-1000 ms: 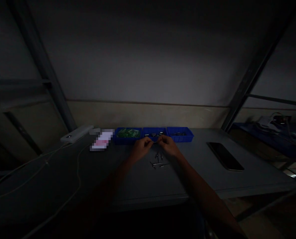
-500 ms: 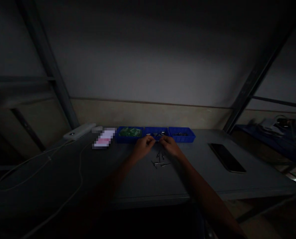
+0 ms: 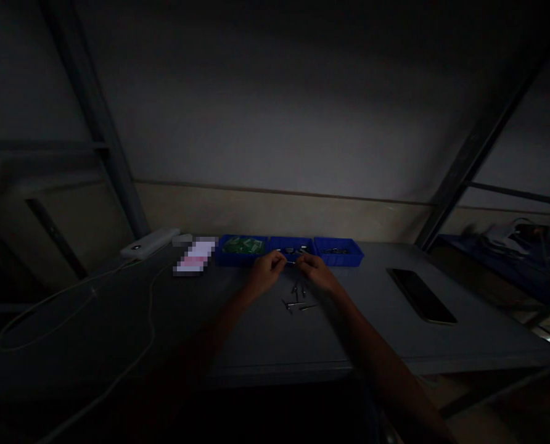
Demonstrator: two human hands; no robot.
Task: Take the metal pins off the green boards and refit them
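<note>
My left hand (image 3: 268,269) and my right hand (image 3: 314,269) face each other in front of the middle blue bin (image 3: 291,240). Between their pinched fingertips runs a thin, shiny metal piece (image 3: 291,263), too small and dim to name. Below the hands, several slim metal parts (image 3: 296,303) lie loose on the grey table (image 3: 256,345). The middle bin holds small metal pieces, partly hidden by my fingers.
Left of the middle bin, a blue bin (image 3: 218,256) holds green packets (image 3: 243,245); another bin (image 3: 344,260) on the right holds small metal parts. A dark phone (image 3: 422,296) lies at right. At left are a lit, blurred-out screen (image 3: 195,256), a white device (image 3: 150,243) and a cable (image 3: 150,308).
Both hands stay almost where they were, still pinching the thin metal piece. The view has shifted slightly; the loose parts on the table look unchanged.
</note>
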